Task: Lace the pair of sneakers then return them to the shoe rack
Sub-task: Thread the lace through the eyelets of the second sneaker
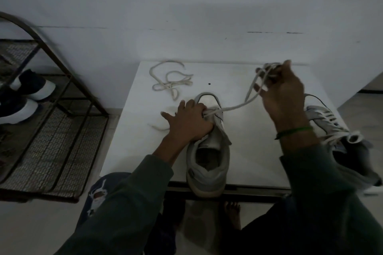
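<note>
Left hand presses sneaker; right hand pulls lace (taut)

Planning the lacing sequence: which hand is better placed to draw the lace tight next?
Likely the right hand: it grips the lace stretched from the sneaker, while the left hand holds that sneaker down on the table.

Dim light. A plain white wall fills twelve o'clock. A white table stands against it at centre, a dark metal shoe rack at nine o'clock, pale floor at seven.
</note>
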The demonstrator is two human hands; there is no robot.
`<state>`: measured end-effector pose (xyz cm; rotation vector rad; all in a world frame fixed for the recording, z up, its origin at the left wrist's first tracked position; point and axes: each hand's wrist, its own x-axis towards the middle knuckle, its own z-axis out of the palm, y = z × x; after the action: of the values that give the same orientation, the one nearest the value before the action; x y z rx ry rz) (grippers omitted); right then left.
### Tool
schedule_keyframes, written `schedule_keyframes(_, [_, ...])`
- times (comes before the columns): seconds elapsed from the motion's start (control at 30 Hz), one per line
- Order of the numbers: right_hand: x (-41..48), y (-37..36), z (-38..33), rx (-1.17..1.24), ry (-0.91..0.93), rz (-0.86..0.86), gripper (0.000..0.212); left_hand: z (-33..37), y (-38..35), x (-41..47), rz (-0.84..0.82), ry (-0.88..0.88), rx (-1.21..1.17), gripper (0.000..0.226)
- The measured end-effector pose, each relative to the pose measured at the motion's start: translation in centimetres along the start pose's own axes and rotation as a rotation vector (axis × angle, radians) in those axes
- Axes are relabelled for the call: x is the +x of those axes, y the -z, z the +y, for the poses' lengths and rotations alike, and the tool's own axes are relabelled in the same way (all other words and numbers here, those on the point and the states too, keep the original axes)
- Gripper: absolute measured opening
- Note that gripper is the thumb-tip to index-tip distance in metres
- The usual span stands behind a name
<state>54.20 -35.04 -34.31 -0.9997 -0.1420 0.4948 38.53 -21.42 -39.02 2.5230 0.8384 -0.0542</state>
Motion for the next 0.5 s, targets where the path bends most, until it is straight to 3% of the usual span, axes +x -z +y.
schedule_keyframes(0.1, [-0.8,-2.2,1.9,-0.019,-0.119,-0.08,0.036,0.0,0.1,-0.1,0.004,-0.004,-0.012,0.055])
schedule_keyframes(0.2, [-1.7,-3.2,3.3,0.061,-0.344,-0.184,0.055,0.0,0.0,-0.1,0.014,-0.011,-0.019,0.055])
schedule_keyframes(0.27, [-2.1,-3.5,3.5,-0.022,-0.415,-0.207,0.052,-0.1,0.0,-0.1,0.035,-0.015,-0.042,0.05])
schedule_keyframes(0.3, [-2.1,-3.4,3.4,-0.208,-0.371,-0.204,0.045,-0.2,0.0,-0.1,0.045,-0.02,-0.057,0.046])
schedule_keyframes(0.37, [-2.1,-3.0,2.9,-0.876,-0.165,-0.225,0.043,-0.2,0.0,-0.1,0.042,-0.028,-0.065,0.045])
schedule_keyframes(0.43, [-2.0,-2.5,3.1,-1.48,0.008,-0.251,0.058,-0.2,0.0,0.0,0.031,-0.028,-0.054,0.05])
schedule_keyframes(0.5, [-2.4,-2.6,4.0,-1.782,-0.025,-0.391,0.068,-0.1,0.1,0.0,0.035,-0.031,-0.05,0.048])
